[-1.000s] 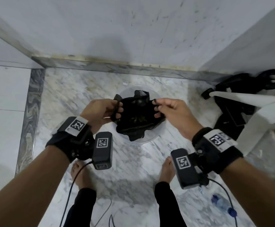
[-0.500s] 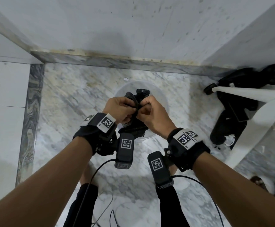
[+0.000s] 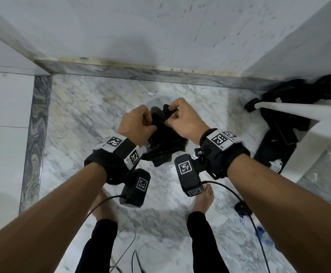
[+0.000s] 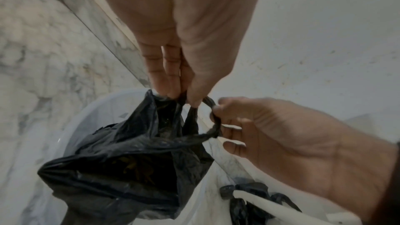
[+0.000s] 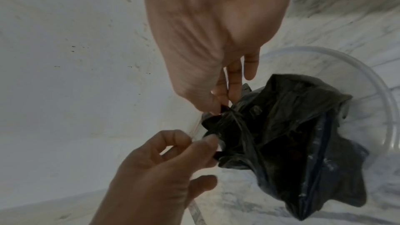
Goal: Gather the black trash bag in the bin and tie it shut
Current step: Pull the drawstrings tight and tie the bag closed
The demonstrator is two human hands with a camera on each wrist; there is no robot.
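Head view, from the left: a grey-veined marble border strip runs along the marble floor, and my left hand is over the bin, fingers curled, its grip pinching a gathered edge of the black trash bag. Left wrist view shows that pinch plainly: my thumb and fingertips are pressed together on a twisted strip of the black trash bag, which hangs inside the pale translucent bin. A thin loop of plastic runs from that pinch across to my right hand, whose fingers hook it. Right wrist view has my right hand pinching a bunched corner of the bag between thumb and fingers, my left hand just beside it, touching the same bunch. Back in the head view, my right hand is close beside the left one above the bin, and further right a white plastic chair stands over a heap of black straps.
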